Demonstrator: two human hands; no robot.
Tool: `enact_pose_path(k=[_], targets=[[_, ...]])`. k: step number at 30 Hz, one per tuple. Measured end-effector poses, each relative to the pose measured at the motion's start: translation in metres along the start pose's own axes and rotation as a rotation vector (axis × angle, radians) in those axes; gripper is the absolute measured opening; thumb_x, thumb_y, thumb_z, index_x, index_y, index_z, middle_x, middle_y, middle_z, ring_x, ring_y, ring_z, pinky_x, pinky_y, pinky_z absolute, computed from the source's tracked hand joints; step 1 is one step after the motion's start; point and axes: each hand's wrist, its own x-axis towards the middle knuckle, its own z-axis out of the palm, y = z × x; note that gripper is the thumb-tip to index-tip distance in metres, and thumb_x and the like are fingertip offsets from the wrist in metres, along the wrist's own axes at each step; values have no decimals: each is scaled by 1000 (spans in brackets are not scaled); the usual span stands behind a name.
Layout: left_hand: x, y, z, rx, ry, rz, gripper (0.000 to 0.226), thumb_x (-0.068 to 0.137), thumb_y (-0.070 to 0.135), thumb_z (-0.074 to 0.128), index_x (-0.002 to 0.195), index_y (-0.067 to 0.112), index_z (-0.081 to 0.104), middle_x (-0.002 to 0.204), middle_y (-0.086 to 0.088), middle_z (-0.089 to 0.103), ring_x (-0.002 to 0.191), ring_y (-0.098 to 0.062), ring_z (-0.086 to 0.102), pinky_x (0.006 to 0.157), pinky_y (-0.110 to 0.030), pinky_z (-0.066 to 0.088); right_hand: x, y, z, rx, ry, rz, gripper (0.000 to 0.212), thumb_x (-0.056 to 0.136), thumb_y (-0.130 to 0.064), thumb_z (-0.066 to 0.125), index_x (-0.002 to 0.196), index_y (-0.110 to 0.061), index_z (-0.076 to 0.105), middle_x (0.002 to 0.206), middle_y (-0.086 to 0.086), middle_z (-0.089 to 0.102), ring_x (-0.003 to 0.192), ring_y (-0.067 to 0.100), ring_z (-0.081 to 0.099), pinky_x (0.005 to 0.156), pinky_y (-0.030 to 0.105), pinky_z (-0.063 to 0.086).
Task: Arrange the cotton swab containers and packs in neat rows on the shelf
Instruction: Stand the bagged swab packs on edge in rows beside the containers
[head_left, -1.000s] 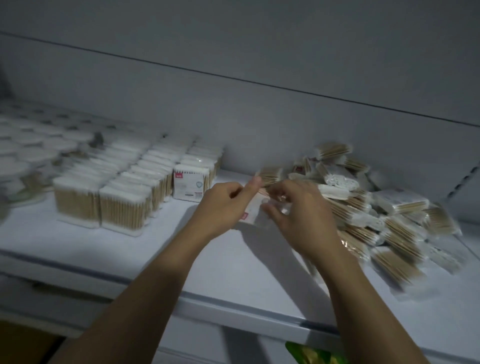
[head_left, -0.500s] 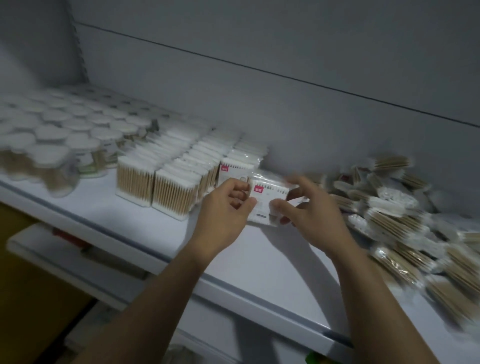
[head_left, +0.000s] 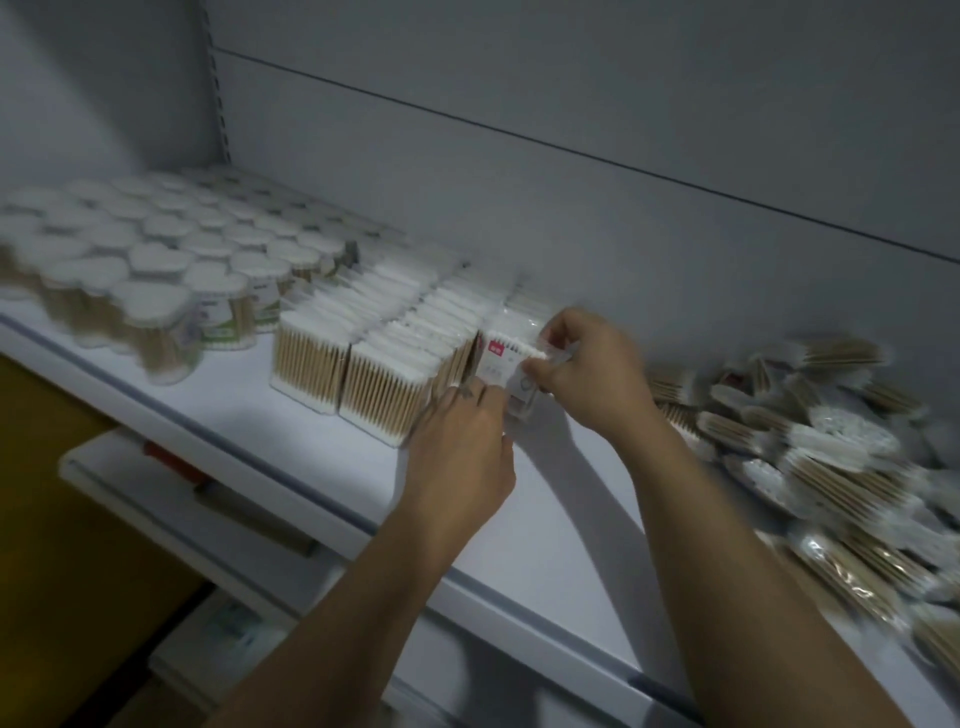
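A long white shelf holds everything. Neat rows of upright clear swab packs with wooden sticks stand on it. Right of the rows lies a heap of loose clear packs. Left of the rows stand round clear tubs with white lids. One clear pack with a red label stands touching the rows' right end. The right hand pinches its top with curled fingers; the left hand pinches its bottom corner. Let go too soon, it could tip; a hard push could topple the rows.
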Motion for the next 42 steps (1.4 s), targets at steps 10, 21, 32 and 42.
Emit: enact_pose_path(k=[10, 21, 32, 42], targets=[[3, 0, 6, 44, -37, -10, 45, 94, 22, 53, 137, 16, 42, 147, -1, 37, 137, -21, 33, 113, -35, 28, -2, 20, 28, -25, 99, -63, 24, 80, -29, 72, 103, -24, 67, 103, -2, 54, 81, 19, 61, 74, 33, 50], [1, -2, 2, -6, -72, -22, 42, 93, 26, 53, 135, 18, 48, 146, 0, 45, 134, -19, 39, 115, -35, 27, -22, 26, 21, -45, -21, -106, 51, 83, -25, 67, 132, -30, 56, 120, -3, 54, 94, 15, 62, 83, 28, 48], [-7, 16, -2, -91, -53, 103, 28, 93, 25, 57, 120, 19, 56, 121, -1, 47, 110, -17, 53, 92, -35, 48, -65, 18, -36, -211, -5, -32, 45, 85, -36, 68, 127, -32, 56, 121, -9, 55, 91, 5, 60, 80, 30, 48], [-17, 114, 20, -158, -423, 500, 46, 92, 47, 54, 134, 29, 48, 136, 4, 44, 125, -17, 39, 102, -35, 36, -162, 69, -112, -400, 209, 262, 23, 84, -27, 67, 107, -31, 69, 97, -12, 68, 77, 11, 56, 67, 27, 41]])
